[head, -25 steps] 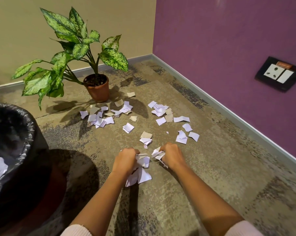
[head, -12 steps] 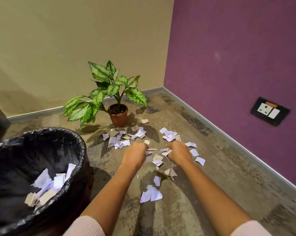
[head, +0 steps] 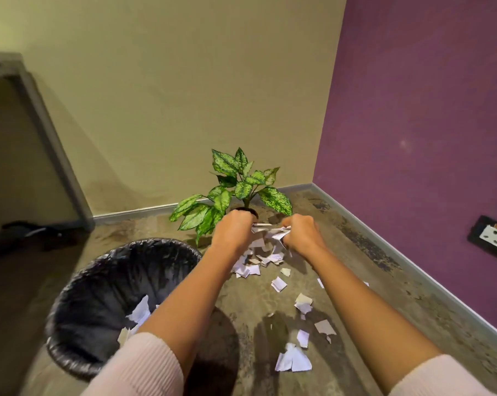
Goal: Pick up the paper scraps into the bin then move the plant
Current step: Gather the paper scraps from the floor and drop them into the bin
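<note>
My left hand [head: 232, 234] and my right hand [head: 300, 235] are raised above the floor, both closed around one bundle of white and tan paper scraps [head: 266, 234] held between them. More loose scraps [head: 293, 362] lie scattered on the floor below and to the right. A bin [head: 70, 287] lined with a black bag stands at lower left, with a few scraps [head: 140, 311] inside it. The potted plant [head: 236, 184], with spotted green leaves, stands in the corner behind my hands; its pot is mostly hidden by them.
A beige wall [head: 184, 81] and a purple wall [head: 427, 95] meet at the corner. A wall socket [head: 494, 238] sits low on the purple wall. A doorway [head: 19, 138] opens at left, with a dark item [head: 21, 232] on the floor there.
Both hands have lifted off the floor with a bundle of scraps, some dropping back down. The view has pulled up and back, so the bin and doorway show more.
</note>
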Demonstrator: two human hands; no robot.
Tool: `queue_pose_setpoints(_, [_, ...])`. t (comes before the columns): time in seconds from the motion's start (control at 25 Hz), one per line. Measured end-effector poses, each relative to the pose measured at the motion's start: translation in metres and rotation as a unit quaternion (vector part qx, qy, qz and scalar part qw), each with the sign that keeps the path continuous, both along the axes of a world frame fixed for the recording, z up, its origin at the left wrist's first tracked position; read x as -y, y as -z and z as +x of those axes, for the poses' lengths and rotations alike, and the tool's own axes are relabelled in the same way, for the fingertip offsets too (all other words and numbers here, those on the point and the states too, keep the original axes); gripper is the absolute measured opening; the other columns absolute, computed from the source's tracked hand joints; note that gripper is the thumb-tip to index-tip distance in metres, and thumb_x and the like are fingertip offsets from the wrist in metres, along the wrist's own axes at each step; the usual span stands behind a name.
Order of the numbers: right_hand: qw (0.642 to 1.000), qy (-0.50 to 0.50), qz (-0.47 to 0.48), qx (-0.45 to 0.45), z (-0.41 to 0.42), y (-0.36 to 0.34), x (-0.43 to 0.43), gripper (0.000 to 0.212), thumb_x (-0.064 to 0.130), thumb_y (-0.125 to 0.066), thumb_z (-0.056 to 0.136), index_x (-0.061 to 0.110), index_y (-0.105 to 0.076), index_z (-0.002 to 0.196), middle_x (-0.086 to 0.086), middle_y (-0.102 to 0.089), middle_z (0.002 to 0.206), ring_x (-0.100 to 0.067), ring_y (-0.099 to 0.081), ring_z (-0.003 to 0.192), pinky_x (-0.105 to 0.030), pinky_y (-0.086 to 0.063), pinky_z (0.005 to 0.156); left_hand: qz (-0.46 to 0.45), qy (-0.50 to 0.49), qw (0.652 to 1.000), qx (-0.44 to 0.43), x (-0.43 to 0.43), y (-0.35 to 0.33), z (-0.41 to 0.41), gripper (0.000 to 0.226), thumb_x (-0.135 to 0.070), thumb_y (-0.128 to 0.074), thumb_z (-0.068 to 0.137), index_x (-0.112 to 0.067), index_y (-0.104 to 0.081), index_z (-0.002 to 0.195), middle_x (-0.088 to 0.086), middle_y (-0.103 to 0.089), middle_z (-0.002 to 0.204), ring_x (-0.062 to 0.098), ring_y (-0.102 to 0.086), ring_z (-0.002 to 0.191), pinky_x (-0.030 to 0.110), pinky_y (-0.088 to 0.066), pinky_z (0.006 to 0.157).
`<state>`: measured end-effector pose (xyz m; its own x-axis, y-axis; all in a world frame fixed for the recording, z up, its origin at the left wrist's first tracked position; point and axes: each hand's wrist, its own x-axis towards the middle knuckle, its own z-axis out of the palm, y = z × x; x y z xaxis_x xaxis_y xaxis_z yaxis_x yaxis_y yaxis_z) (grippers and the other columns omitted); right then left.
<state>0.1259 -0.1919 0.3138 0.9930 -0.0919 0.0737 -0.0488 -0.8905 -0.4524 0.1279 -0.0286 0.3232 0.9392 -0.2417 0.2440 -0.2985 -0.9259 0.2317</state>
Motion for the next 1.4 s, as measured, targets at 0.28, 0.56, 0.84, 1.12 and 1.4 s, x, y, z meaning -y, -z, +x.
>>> queue_pose_setpoints(0.28, [0.996,-0.085,0.004,0.005,0.016,-0.029,-0.109,0.029,0.008,-0.061,0.083,0.019,-0.073,0.107,-0.016,-0.068,0.109,-0.035,-0.064,0.100,-0.037,-0.054,0.083,0.081,-0.083,0.993,0.002,-0.094,-0.039,0.001,0.023,-0.034,-0.067,0.086,-0.013,-0.069,0.095,0.012,-0.070,0.090,0.033,-0.066,0.084,0.038,-0.052,0.067])
queue_pose_setpoints(0.56, [0.984,-0.175,-0.008,-0.040,0.002,-0.002,-0.207,0.029,0.008,-0.063,0.083,0.013,-0.070,0.111,-0.016,-0.064,0.111,-0.034,-0.062,0.098,-0.033,-0.047,0.076,0.097,-0.189,0.974,-0.080,-0.183,-0.003,-0.010,0.027,-0.024,-0.065,0.082,-0.015,-0.070,0.108,0.018,-0.065,0.108,0.039,-0.064,0.100,0.041,-0.052,0.079])
queue_pose_setpoints(0.84, [0.970,-0.217,-0.047,-0.098,-0.002,0.038,-0.239,0.034,0.012,-0.067,0.080,0.013,-0.069,0.114,-0.016,-0.064,0.115,-0.036,-0.063,0.104,-0.038,-0.051,0.080,0.114,-0.213,0.956,-0.169,-0.209,0.047,-0.012,0.037,-0.017,-0.065,0.073,-0.021,-0.070,0.109,0.012,-0.066,0.110,0.033,-0.066,0.096,0.038,-0.056,0.080])
queue_pose_setpoints(1.12, [0.964,-0.230,-0.053,-0.120,0.002,0.047,-0.241,0.028,0.015,-0.070,0.076,0.016,-0.071,0.104,-0.014,-0.066,0.108,-0.034,-0.064,0.096,-0.035,-0.051,0.075,0.129,-0.213,0.938,-0.242,-0.213,0.064,-0.007,0.043,-0.034,-0.074,0.072,-0.024,-0.065,0.114,0.006,-0.063,0.117,0.029,-0.064,0.103,0.037,-0.051,0.080])
queue_pose_setpoints(1.4, [0.976,-0.211,-0.023,-0.055,0.007,0.033,-0.229,0.027,0.015,-0.066,0.080,0.013,-0.068,0.107,-0.014,-0.065,0.111,-0.034,-0.063,0.100,-0.038,-0.054,0.082,0.121,-0.232,0.950,-0.170,-0.208,0.053,-0.008,0.037,-0.033,-0.066,0.080,-0.021,-0.063,0.114,0.009,-0.063,0.117,0.032,-0.063,0.107,0.037,-0.047,0.077])
